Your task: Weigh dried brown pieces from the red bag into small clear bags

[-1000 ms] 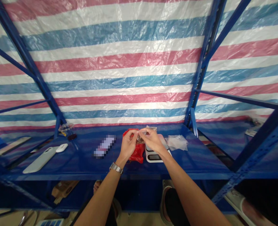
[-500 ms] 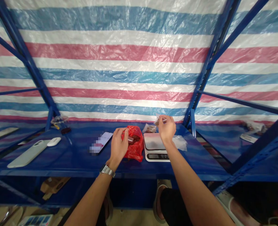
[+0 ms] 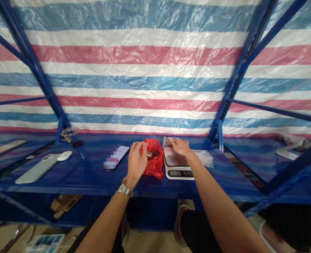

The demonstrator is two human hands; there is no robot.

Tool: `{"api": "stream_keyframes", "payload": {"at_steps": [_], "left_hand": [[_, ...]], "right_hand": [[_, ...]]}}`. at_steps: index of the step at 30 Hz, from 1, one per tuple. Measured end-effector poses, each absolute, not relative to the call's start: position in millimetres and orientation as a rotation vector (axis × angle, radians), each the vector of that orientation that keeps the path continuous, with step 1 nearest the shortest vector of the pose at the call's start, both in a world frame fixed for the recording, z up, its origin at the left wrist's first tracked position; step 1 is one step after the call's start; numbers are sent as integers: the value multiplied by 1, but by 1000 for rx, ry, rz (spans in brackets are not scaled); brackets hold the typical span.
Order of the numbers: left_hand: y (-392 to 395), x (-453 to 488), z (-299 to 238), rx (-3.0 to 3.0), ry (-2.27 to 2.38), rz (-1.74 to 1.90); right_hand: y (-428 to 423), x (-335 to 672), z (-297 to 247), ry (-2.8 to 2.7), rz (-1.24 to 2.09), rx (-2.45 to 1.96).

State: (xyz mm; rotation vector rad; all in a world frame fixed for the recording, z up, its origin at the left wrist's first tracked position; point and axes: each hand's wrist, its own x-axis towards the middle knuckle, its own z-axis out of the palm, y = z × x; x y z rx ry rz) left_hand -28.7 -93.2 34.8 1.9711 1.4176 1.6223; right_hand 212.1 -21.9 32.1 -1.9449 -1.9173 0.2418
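My left hand (image 3: 137, 158), a metal watch on its wrist, is closed around a small shiny brown cylinder-shaped piece (image 3: 149, 154). The piece reaches over the mouth of a red plastic bag (image 3: 155, 170), which lies open with dark brown bits inside. My right hand (image 3: 181, 146) is over the back of a white kitchen scale (image 3: 171, 157). Its fingertips are at a small clear plastic bag (image 3: 166, 141) with brown contents, just behind the scale; the fingers partly cover it. Flat clear bags (image 3: 205, 158) lie right of the scale, beside my right forearm.
A lit phone (image 3: 117, 157) lies left of the red bag. Farther left are a pale phone (image 3: 38, 169), a white earbud case (image 3: 64, 156) and a clear cup (image 3: 75, 138). Blue rack posts (image 3: 220, 123) rise at both sides, with striped sheeting (image 3: 145, 82) behind.
My right hand has come down and left, bringing its small clear bag to the one behind the scale. My left hand stays at the red bag with the brown piece. The view has shifted slightly.
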Motion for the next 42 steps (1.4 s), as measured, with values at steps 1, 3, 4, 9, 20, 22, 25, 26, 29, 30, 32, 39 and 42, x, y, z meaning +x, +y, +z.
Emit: {"api": "stream_keyframes", "payload": {"at_steps": [1,3,4,9,20,22,25,26,29,30,32,39,42], "left_hand": [[-93,-28,34,1975,1415,1617],[-93,-28,34,1981,1413,1612],[-93,-28,35,1980,1416,1612],[-92,-27,38,1983,1428,1642],[-98,-8,39,2038,1347,1616],[-101,-3,39,2085,1298,1587],[-105,7,38,2192,1174,1477],[-106,10,36,2230,1139,1423],[-105,19,31,2280,1108,1322],[-103,22,29,2258,1120,1333],[-99,25,28,2156,1153,1391],[-86,14,44,1690,1004,1420],[-82,-4,47,1539,1102,1564]], "right_hand": [[-22,210,33,-1927,246,-1920],[-23,210,35,-1945,256,-1871],[-24,214,37,-1938,252,-1840],[-46,269,47,-1742,83,-1870],[-88,321,21,-1821,31,-2049],[-85,321,27,-1685,-14,-1997],[-83,309,38,-1524,76,-1758],[-84,300,41,-1504,155,-1632],[-89,260,50,-1550,441,-1231],[-91,245,53,-1568,515,-1143],[-93,216,57,-1544,627,-1039],[-85,154,58,-1451,718,-975],[-78,146,51,-1557,583,-1054]]}}
